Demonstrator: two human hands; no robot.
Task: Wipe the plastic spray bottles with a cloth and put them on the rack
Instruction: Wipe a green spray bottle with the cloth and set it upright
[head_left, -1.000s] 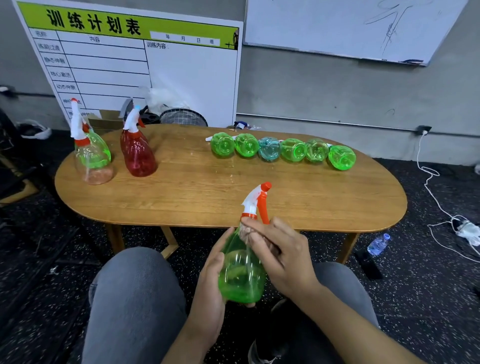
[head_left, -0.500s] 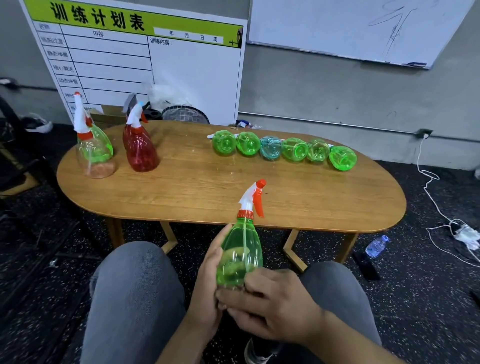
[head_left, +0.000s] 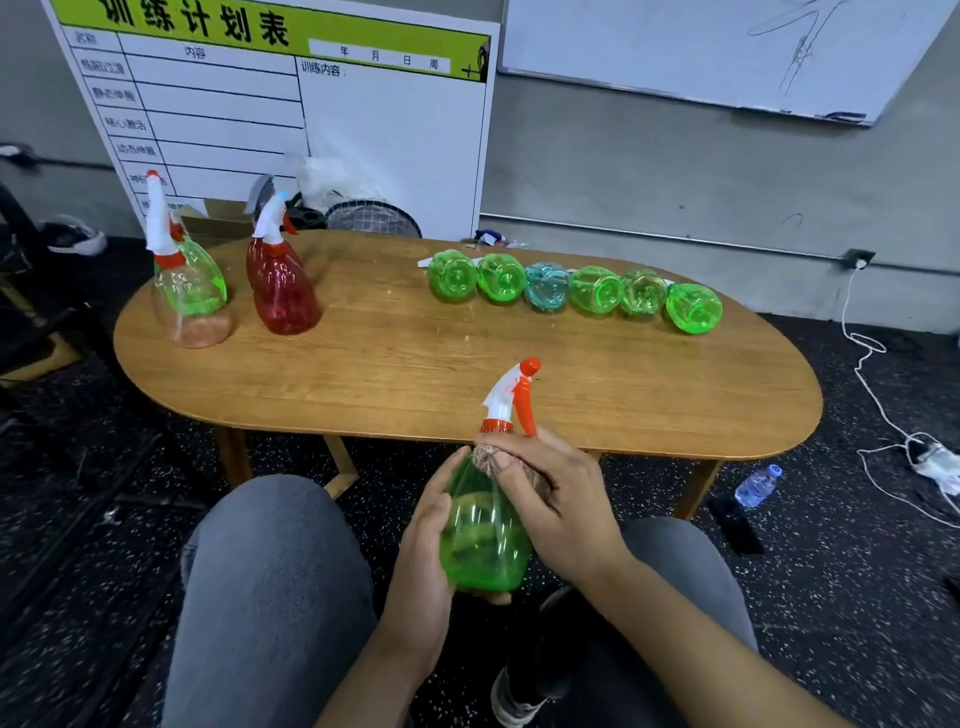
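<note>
While the person sits facing the wooden table (head_left: 395, 374), the head view shows a green spray bottle (head_left: 483, 535) held upright over the lap, just short of the table's near edge. The left hand (head_left: 423, 561) cups the bottle's body from the side, fingers curled round it. The right hand (head_left: 550, 499) pinches a small brownish cloth (head_left: 488, 460) against the bottle's shoulder, directly below the orange collar and trigger head (head_left: 511, 397). The step in hand is judged to be wiping, at the upper part of the bottle. On the table's far right, six bottles (head_left: 571, 288) lie on their sides in a row, bases toward the camera, each touching its neighbour; whether a rack supports them cannot be told. At the far left stand three upright bottles: a clear one (head_left: 200, 325), a green one (head_left: 200, 280) behind it and a red one (head_left: 283, 291), presumably awaiting wiping. The next move likely calls for finishing the wipe, then reaching across the table to lay this bottle beside the row.
</note>
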